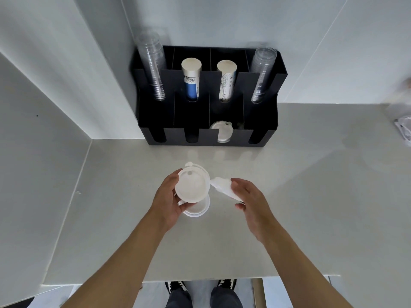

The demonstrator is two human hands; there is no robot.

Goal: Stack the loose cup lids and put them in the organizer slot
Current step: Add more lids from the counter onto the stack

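Note:
My left hand (170, 196) grips a white cup lid (192, 185), held tilted above the counter. Under it another white lid (198, 210) lies flat on the counter. A third white lid (223, 187) is pinched on edge in my right hand (249, 196), just right of the first lid. The black organizer (208, 96) stands at the back against the wall. In its third front slot several white lids (222, 132) are stacked.
The organizer's back row holds two clear cup stacks (153, 67) and two paper cup stacks (191, 78). The grey counter (311, 196) ends in a wall at left and a front edge near my feet. Blurred clear items (402, 121) sit at far right.

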